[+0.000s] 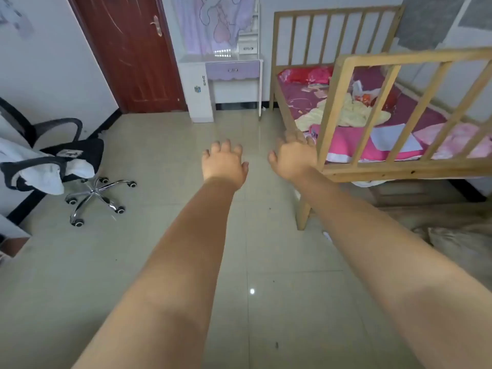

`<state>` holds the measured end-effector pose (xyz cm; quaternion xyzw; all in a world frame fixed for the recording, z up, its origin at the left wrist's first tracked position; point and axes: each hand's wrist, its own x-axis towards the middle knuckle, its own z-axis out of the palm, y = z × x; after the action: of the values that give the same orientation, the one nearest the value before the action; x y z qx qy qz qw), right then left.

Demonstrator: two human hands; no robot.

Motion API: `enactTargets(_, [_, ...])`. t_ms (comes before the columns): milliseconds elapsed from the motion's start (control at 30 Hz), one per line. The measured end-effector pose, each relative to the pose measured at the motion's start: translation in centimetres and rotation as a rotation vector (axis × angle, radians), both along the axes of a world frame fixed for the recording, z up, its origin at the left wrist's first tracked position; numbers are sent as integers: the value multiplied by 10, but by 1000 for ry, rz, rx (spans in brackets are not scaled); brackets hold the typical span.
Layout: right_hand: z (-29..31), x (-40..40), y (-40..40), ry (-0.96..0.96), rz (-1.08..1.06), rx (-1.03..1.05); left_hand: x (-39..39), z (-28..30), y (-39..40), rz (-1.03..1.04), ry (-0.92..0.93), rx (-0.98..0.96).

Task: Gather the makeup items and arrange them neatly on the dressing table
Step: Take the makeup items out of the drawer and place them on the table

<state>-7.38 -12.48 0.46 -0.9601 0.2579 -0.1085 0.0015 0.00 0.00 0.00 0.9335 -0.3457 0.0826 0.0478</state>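
Stretching across most of the view is the pale tiled floor (159,262), glossy enough to catch a small bright reflection. To the right stands a wooden bed (372,166) with slatted rails at head and foot; its magenta sheet is strewn with a crumpled pale yellow cloth (348,113), a red pillow (306,74), a white sheet of paper (391,138) and small scattered items too blurred to name — whether any of them are makeup I cannot tell. Against the far wall, between a dark red door (127,54) and the bed's headboard, sits the white dressing table (197,83) with a lilac drawer (233,70); its tabletop carries a small white drawer unit (248,47), and a pinkish patterned cloth (213,22) hangs above it. At the left edge a black office chair (53,155) on a chrome wheeled base is draped with white cloth. Both bare forearms reach forward over the floor, well apart from the dressing table. The left hand (223,163) shows its back with fingers spread and slightly bent — a wide grip holding nothing. The right hand (292,158), just beside the bed's near corner post, is likewise spread wide and holds nothing, though its fingertips are blurred.
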Motion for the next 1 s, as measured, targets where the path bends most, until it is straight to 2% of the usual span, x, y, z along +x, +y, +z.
enactTargets(167, [-60,45,-30,136,1,57,55,-52,-25,33,96,114])
enactTargets(333, [-88,136,-93,191,16,58,146,-73,-83,47,116,159])
enactTargets(533, [-80,272,-191,195,17,58,277,-58,-175,79,140,128])
enactTargets(733, [-83,404,-254,202,52,45,398,-62,-227,112,181,143])
enactTargets(1000, [-90,620,-328,215,58,51,622,-67,-291,126,153,130])
